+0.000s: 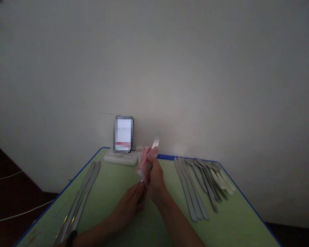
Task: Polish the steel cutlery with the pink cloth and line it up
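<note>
Over the middle of the table, my left hand (135,197) grips the handle end of a table knife (156,141). Its shiny rounded blade points up and away, toward the wall. My right hand (155,178) is closed around a pink and white cloth (145,161), which wraps the knife's middle. Most of the handle is hidden by the fingers and the cloth. Two table knives (83,195) lie side by side at the left, close to my left forearm. On the right, several more table knives (190,192) lie in a row.
A phone (123,133) with a blurred screen stands on a white box-like base (120,157) at the back, against the wall (195,68). Several spoons or forks (206,181), some with white handles (222,180), lie at the right. The green table (105,209) has a blue edge.
</note>
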A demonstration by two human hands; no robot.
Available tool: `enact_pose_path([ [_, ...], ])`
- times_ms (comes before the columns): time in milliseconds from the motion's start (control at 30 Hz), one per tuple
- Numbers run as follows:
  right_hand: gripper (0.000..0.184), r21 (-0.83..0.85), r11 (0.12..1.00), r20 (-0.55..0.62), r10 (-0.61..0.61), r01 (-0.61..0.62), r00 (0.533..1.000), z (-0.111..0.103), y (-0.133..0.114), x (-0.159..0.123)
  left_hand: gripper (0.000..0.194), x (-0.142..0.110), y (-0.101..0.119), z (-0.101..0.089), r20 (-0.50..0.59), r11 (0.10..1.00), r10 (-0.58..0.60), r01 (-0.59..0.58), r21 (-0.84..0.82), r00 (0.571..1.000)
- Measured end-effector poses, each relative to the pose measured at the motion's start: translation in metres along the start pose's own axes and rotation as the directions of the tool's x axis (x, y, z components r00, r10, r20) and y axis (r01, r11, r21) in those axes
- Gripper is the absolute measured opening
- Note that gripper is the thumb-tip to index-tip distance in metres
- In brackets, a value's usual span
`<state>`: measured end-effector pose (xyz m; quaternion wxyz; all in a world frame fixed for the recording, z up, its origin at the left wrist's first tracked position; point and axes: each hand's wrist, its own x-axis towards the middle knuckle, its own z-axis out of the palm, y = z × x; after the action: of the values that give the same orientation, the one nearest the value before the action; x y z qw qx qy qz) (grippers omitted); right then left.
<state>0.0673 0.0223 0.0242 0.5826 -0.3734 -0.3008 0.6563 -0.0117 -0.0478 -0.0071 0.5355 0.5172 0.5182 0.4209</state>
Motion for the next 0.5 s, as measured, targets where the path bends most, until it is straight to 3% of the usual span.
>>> enact_pose_path([
  [33,0.016,0.047,0.999,-0.04,0.028,-0.026,0.999,0.001,-0.005,-0.001,0.051,-0.001,0.001,0.0,0.006,1.0,-0.001,0.001,0.002,1.0],
  [133,0.02,0.116,0.991,0.046,0.066,-0.071,0.997,0.003,-0.023,-0.003,0.054,-0.002,0.005,0.0,0.063,1.0,-0.016,0.016,0.007,0.998],
  [367,0.03,0.111,0.984,-0.024,-0.14,0.142,0.99,-0.008,-0.067,-0.004,0.053,-0.004,0.004,-0.003,0.179,0.998,-0.008,-0.003,0.064,0.984],
  [500,0.038,0.035,0.975,-0.09,-0.214,0.218,0.973,-0.008,-0.06,-0.007,0.052,-0.006,0.002,-0.003,0.213,0.996,-0.004,-0.015,0.087,0.977],
])
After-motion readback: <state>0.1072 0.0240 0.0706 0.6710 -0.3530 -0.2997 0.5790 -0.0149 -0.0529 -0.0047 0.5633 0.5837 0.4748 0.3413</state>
